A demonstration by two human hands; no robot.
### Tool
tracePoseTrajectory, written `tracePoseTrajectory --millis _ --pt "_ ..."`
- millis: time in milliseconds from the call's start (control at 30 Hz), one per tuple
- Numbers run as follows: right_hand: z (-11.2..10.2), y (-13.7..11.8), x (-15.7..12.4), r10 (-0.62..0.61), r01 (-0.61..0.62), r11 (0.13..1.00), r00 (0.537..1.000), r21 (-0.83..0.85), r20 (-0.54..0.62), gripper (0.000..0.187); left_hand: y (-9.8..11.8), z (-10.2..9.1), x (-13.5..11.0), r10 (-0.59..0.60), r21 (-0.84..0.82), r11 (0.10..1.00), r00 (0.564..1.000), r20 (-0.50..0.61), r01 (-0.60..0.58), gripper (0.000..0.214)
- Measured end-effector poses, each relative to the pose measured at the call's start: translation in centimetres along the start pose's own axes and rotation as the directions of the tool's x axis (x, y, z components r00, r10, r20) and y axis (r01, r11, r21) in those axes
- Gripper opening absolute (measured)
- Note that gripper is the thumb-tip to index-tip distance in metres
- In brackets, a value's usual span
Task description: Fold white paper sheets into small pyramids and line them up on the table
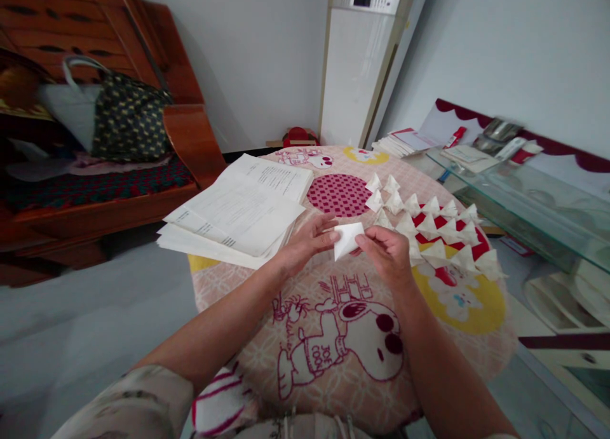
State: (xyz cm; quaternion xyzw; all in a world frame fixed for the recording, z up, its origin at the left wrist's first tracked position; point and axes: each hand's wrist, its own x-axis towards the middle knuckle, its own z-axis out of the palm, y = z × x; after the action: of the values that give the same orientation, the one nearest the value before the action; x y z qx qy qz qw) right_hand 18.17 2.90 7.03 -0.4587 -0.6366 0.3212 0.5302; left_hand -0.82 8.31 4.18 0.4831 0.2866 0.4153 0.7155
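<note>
A small piece of folded white paper (347, 239) is held over the middle of the round table, between both hands. My left hand (312, 241) grips its left edge between thumb and fingers. On the other side, my right hand (385, 248) pinches the right corner, thumb in front. Several folded paper pieces (431, 226), pointed and pale, stand in rows to the right of my right hand. Left of my left hand lies a thick stack of printed paper sheets (233, 204).
A patterned cloth (328, 388) covers the round table. Close on the right stands a glass-topped cabinet (534, 197) with papers and a red marker (455, 137). A wooden bench (185, 140) with bags (126, 118) is at the left. Behind stands a tall white appliance (355, 64).
</note>
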Motion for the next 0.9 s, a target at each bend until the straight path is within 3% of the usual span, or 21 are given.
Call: tracePoseTrajectory --millis 133,300,633,767,900 --pt "0.1 -0.7 -0.1 -0.148 0.163 0.976 0.983 -0.144 0.108 0.025 0.3 0.3 -0.4 -0.116 -0.128 0.983 0.989 0.095 0.128 0.083" --pt "0.2 -0.5 0.0 -0.204 0.240 0.944 0.964 -0.226 0.171 0.025 0.6 0.5 -0.2 -0.024 -0.130 0.991 0.998 0.062 0.032 0.077" --pt "0.3 0.4 0.1 -0.105 0.133 0.945 0.989 -0.298 0.108 0.034 -0.1 0.8 -0.3 0.109 0.089 0.989 0.987 0.114 -0.120 0.041" --pt "0.6 0.6 0.0 -0.040 0.051 0.964 0.998 -0.260 0.047 0.025 -0.4 0.9 -0.4 0.132 0.159 0.976 0.983 0.128 -0.152 0.039" --pt "0.8 0.7 -0.1 -0.059 0.053 0.956 0.998 -0.290 -0.012 0.023 -0.7 1.0 -0.3 0.190 0.222 0.951 0.972 0.137 -0.217 0.041"
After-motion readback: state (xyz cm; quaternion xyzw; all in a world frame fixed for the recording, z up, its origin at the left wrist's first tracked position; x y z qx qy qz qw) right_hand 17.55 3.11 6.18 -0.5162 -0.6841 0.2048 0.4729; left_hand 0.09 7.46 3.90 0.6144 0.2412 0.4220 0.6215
